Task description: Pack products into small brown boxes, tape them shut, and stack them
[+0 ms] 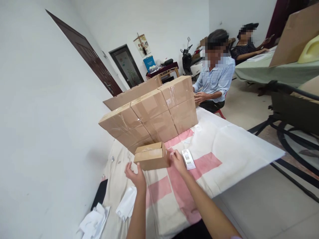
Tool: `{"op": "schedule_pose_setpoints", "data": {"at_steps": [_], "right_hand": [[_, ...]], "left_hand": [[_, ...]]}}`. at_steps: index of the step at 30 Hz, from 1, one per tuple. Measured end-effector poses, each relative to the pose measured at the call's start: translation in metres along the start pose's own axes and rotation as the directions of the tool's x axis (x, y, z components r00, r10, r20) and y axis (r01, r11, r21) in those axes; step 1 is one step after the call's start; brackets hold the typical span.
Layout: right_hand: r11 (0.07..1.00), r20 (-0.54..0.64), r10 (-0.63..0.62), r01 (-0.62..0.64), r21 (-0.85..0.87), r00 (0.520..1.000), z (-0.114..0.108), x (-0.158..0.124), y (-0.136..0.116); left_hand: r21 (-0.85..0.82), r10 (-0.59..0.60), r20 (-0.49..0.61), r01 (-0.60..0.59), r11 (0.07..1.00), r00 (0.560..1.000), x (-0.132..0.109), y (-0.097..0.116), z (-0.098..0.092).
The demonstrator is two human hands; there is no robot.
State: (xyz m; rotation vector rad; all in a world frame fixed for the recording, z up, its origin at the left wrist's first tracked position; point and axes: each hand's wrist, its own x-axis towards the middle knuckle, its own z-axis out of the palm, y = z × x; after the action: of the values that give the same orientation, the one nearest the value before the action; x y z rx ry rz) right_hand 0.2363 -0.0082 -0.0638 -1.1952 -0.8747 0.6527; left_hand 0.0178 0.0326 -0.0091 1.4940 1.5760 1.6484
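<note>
A small brown cardboard box (pixel 152 161) lies on the cloth-covered table in front of me, its top flaps meeting at a seam with a pale strip along it. My left hand (pixel 136 174) is beside the box's left end, fingers curved and apart, holding nothing. At the right end, my right hand (pixel 177 160) has thumb and fingers pinched together close to the cardboard. Whatever may be between those fingertips is too small to make out. Just right of that hand rests a white plastic holder (pixel 188 159) with openings in its top.
Behind the small box stands a stacked row of taped cardboard boxes (pixel 154 116). Crumpled white paper (pixel 94 220) and another white sheet (pixel 126 202) are at the lower left. A person in a light shirt (pixel 216 78) sits beyond the table (pixel 239 146); another sits farther back.
</note>
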Motion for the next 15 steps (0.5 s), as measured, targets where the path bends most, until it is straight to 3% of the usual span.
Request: {"op": "schedule_pose_setpoints", "data": {"at_steps": [2,4,7,10,15], "right_hand": [[1.000,-0.019,-0.016,0.017,0.001,1.000,0.002,0.015,0.009],[0.999,-0.012,-0.048,0.048,-0.008,0.999,0.003,0.022,0.015],[0.994,0.046,-0.104,0.106,-0.022,0.993,0.001,0.023,0.019],[0.988,0.122,-0.149,0.153,-0.026,0.981,-0.002,0.018,0.019],[0.976,0.211,-0.194,0.210,-0.053,0.958,-0.008,0.005,0.014]], "left_hand": [[-0.092,-0.111,0.006,0.111,0.989,0.994,0.027,-0.011,0.014],[-0.189,-0.204,0.117,0.223,0.956,0.972,0.050,-0.023,0.027],[-0.298,-0.244,0.270,0.322,0.899,0.931,0.074,-0.039,0.039],[-0.367,-0.224,0.304,0.330,0.869,0.926,0.086,-0.052,0.043],[-0.411,-0.204,0.242,0.291,0.864,0.949,0.096,-0.070,0.052]]}}
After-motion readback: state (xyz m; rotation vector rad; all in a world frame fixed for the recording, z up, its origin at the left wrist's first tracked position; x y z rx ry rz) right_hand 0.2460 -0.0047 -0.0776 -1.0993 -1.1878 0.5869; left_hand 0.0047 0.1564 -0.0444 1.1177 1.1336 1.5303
